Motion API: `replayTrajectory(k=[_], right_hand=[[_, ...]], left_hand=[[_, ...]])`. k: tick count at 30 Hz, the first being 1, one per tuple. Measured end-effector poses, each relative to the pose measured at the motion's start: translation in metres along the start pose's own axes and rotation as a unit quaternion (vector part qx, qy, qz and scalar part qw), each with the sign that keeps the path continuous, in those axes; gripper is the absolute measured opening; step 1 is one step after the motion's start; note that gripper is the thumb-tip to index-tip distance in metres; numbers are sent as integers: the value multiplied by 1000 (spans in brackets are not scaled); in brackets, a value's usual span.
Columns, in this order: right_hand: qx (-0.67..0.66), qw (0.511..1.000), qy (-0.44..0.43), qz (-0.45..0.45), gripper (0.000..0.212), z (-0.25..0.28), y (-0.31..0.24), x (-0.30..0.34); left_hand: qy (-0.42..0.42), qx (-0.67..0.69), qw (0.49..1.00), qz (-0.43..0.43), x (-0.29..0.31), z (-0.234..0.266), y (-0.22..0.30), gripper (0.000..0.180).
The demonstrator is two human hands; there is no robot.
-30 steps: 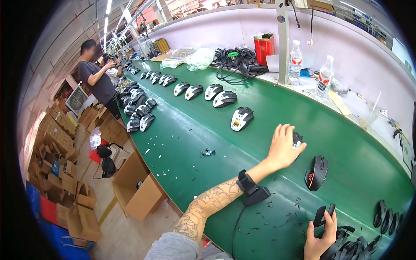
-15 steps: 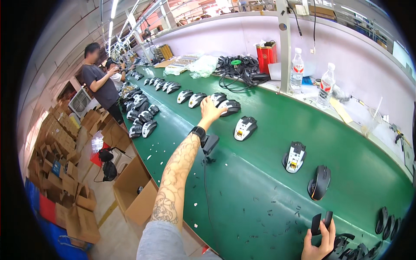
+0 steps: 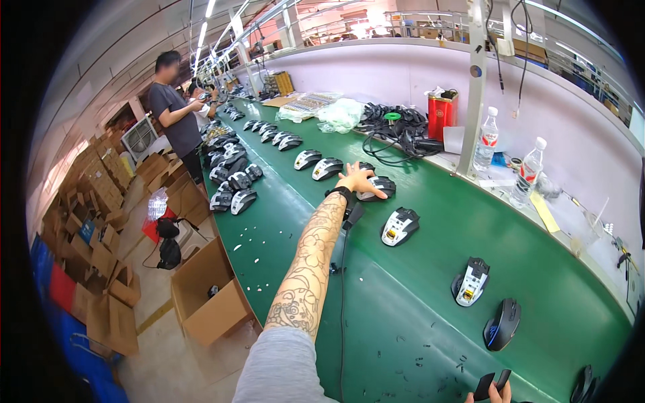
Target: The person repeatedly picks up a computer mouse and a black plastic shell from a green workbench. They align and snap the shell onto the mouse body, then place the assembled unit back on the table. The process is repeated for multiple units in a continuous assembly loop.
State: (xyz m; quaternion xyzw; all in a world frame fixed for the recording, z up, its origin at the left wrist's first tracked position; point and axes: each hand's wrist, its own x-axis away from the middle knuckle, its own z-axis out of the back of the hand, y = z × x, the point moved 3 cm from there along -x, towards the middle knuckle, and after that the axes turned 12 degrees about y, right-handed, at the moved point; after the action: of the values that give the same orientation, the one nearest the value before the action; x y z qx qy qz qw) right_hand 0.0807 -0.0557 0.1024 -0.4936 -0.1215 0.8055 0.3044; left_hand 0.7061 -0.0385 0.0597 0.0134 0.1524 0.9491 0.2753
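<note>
Mouse (image 3: 386,186) in black and white, near-left of the red tin (image 3: 443,115), lies partly under the left hand (image 3: 357,181), fingers spread; it looks light, stiff and slightly slippery, best taken by its sides. Its long axis runs roughly left to right, front unclear; well in front of the tin, the right hand (image 3: 498,393) pinches black strips (image 3: 484,387).

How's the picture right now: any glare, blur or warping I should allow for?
Head view: fisheye warping curves the edges of the green workbench and the corners go black; head view: pale sheen lies on the workbench, and a ceiling strip light burns out white; head view: the left hand looks fairly sharp, the right hand is cropped low.
</note>
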Motion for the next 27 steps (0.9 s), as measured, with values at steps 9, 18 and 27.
replayTrajectory(k=[9,18,27], right_hand=[[7,1000,-1,-8,38,-2,7,6],[1,999,-23,-27,40,-3,11,12],[-7,999,-21,-32,39,-3,12,13]], left_hand=[[70,55,996,7,-6,-2,-4,103],[59,126,983,116,-19,-5,-19,101],[203,95,974,-42,26,-4,-2,89]])
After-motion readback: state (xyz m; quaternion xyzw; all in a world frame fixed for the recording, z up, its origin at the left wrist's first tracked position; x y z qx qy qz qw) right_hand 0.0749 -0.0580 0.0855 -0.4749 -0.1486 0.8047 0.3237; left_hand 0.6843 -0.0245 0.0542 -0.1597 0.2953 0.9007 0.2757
